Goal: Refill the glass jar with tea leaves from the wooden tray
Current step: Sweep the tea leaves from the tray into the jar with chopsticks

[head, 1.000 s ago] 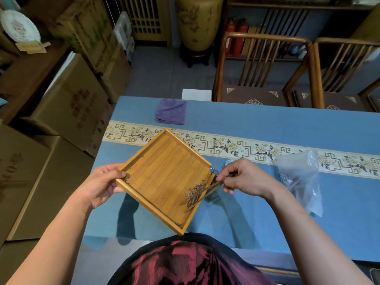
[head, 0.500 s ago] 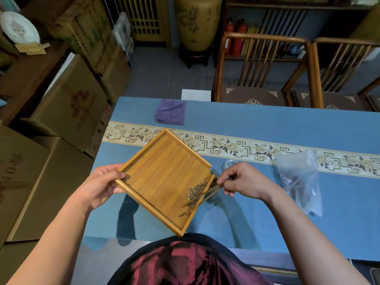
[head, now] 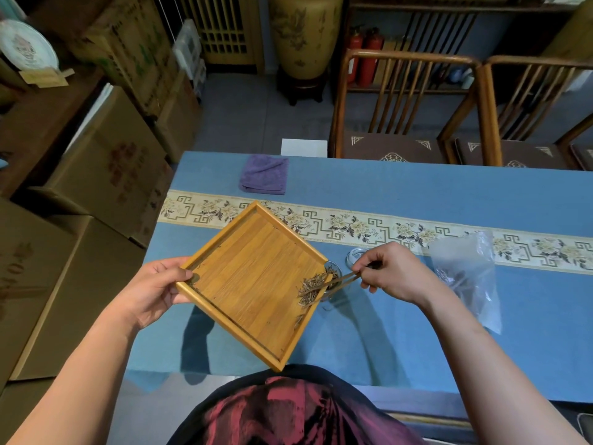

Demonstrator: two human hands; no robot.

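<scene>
One Small Heap Left at the Tray's Right Corner

Most of the wooden tray [head: 256,277] is already bare; what remains of the tea leaves [head: 313,284] is one loose heap pressed up against the right corner, with a few strays along the lower right rim. My left hand [head: 157,287] holds the tray off the blue tablecloth [head: 401,200] by its left corner, thumb on top of the rim and the other fingers underneath, closed around the wood. The tray looks tipped down toward its right corner, though how steeply I cannot tell.

My right hand [head: 394,271] pinches a pair of slim wooden tongs [head: 340,279] between thumb and fingertips. Their long axis runs from my fingers leftward and slightly toward me, the tips resting in the heap. Whether the tips are closed on any leaves is too fine to see.

The glass jar [head: 332,277] stands on the cloth right at that same corner, mostly hidden behind the rim and the tongs, its mouth showing just beyond the corner. What looks like its lid [head: 356,256] lies just beside it. A clear plastic bag [head: 465,274] stands further right, well apart.

So everything turns on one short line: heap, corner, jar mouth, all to the left of my right fingers. My right hand is the nearer one, and I judge the coming stroke should drag the leaves along the tongs' own axis, over the corner and down into the jar.
</scene>
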